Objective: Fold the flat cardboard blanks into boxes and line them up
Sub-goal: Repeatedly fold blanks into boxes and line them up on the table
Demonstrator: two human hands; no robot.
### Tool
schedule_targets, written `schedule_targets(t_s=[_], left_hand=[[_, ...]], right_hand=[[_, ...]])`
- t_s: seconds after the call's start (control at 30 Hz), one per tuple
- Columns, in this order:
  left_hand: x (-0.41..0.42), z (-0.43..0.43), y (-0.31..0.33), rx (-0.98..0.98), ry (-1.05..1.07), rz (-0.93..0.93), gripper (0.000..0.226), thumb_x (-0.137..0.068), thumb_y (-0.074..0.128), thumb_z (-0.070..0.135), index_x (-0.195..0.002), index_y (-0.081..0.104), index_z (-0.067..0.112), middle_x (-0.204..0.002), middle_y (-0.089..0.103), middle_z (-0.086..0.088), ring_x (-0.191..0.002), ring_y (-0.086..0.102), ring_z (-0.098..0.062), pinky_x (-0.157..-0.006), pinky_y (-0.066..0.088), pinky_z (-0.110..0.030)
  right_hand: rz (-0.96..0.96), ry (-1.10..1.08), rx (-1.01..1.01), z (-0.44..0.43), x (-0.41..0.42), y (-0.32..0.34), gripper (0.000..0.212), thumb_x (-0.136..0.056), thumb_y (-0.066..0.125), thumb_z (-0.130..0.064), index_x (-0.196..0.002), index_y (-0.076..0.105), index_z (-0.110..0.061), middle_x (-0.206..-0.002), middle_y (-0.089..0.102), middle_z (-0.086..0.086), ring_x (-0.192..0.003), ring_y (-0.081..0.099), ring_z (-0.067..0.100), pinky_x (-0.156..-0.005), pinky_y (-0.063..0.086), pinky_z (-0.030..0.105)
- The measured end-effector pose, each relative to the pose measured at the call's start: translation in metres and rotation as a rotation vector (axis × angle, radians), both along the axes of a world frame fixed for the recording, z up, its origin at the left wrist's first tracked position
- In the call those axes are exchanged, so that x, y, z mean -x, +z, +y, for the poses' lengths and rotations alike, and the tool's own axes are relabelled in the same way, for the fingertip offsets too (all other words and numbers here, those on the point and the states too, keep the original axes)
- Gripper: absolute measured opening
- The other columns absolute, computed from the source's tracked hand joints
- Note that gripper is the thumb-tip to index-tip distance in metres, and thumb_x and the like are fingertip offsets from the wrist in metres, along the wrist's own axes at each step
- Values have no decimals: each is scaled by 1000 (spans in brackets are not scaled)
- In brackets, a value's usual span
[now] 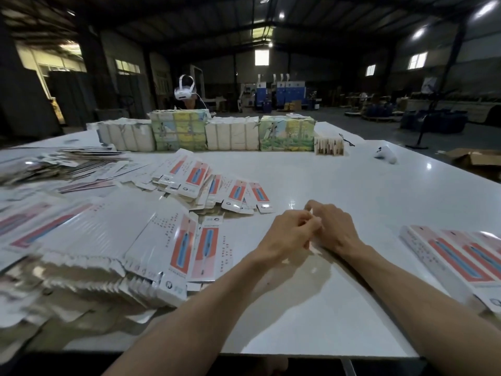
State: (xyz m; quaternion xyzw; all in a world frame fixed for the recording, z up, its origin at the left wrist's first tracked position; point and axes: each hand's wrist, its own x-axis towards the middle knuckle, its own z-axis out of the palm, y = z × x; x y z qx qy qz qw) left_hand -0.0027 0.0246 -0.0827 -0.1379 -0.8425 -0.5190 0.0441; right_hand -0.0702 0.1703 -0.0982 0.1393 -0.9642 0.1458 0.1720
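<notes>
My left hand (287, 233) and my right hand (334, 227) meet over the middle of the white table (352, 185). Both pinch one narrow white carton (314, 246), mostly hidden under the fingers; its end flap pokes up between them. A thick stack of flat blanks (113, 240), white with red and blue print, lies at my left. A second fanned pile of blanks (206, 185) sits further out. Folded boxes (455, 256) lie side by side in a row at my right.
Bundled packs (233, 137) form a wall across the far side of the table, with a person in a white headset (185, 90) behind. A loose heap of blanks (67, 164) is at far left, a white device (386, 154) at far right. The table's near edge (298, 355) is close.
</notes>
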Motion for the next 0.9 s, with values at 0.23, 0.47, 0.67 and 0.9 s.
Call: schedule_targets(t_s=[0.23, 0.47, 0.67, 0.9], left_hand=[[-20, -74, 51, 910, 553, 55, 42, -99, 62, 52, -117, 68, 14, -119, 70, -10, -108, 66, -31, -83, 50, -38], [-53, -154, 58, 1277, 866, -252, 117, -69, 84, 73, -151, 40, 2, -148, 40, -19, -137, 39, -35, -114, 39, -44], [-55, -161, 59, 1109, 884, -219, 103, -78, 91, 46, -153, 35, 3, -149, 42, -21, -135, 45, -36, -111, 44, -45], [-67, -151, 81, 1057, 900, -81, 69, -89, 83, 34, -142, 44, 10, -133, 56, -17, -121, 58, -35, -102, 53, -45]], right_hand=[[3, 10, 150, 2, 11, -7, 18, -101, 50, -27, -107, 67, -26, -90, 72, -4, -84, 65, 27, -71, 45, 36], [-25, 50, 199, 2, 12, -7, 19, -104, 51, -25, -112, 68, -24, -90, 72, -6, -85, 65, 23, -73, 49, 36], [-42, 65, 228, 6, 11, -7, 22, -104, 52, -23, -121, 65, -23, -85, 70, -7, -80, 66, 24, -76, 52, 37], [-41, 62, 246, 6, 14, -9, 25, -102, 51, -22, -124, 64, -25, -85, 67, -8, -82, 64, 23, -74, 49, 36]])
